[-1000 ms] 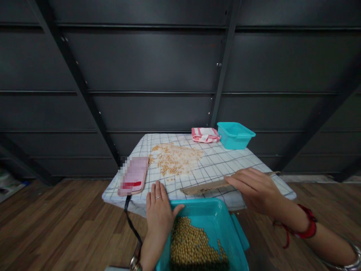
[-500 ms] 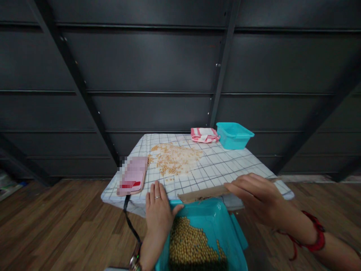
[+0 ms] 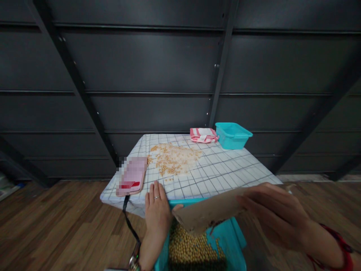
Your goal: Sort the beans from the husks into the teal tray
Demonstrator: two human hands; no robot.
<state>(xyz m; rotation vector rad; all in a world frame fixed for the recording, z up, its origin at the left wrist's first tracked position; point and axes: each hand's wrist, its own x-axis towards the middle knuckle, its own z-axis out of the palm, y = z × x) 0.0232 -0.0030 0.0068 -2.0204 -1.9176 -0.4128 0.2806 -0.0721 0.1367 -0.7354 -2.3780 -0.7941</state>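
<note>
My left hand (image 3: 157, 212) grips the far left corner of a turquoise tub (image 3: 232, 241) held at the table's near edge; yellow beans (image 3: 188, 248) fill the tub. My right hand (image 3: 278, 214) holds a flat piece of brown cardboard (image 3: 205, 214), tilted over the tub with dark bits on its lower edge. A patch of beans mixed with white grains (image 3: 175, 158) lies on the checked tablecloth (image 3: 225, 173).
A pink phone (image 3: 132, 175) with a black cable rests at the table's left edge. At the far side stand a smaller turquoise tub (image 3: 232, 134) and a folded pink-and-white cloth (image 3: 203, 134). Dark metal shelving rises behind; wooden floor surrounds the table.
My right hand has drawn the cardboard off the tablecloth toward me and lifted it, tilted, over the bean tub. My left hand has stayed on the tub.
</note>
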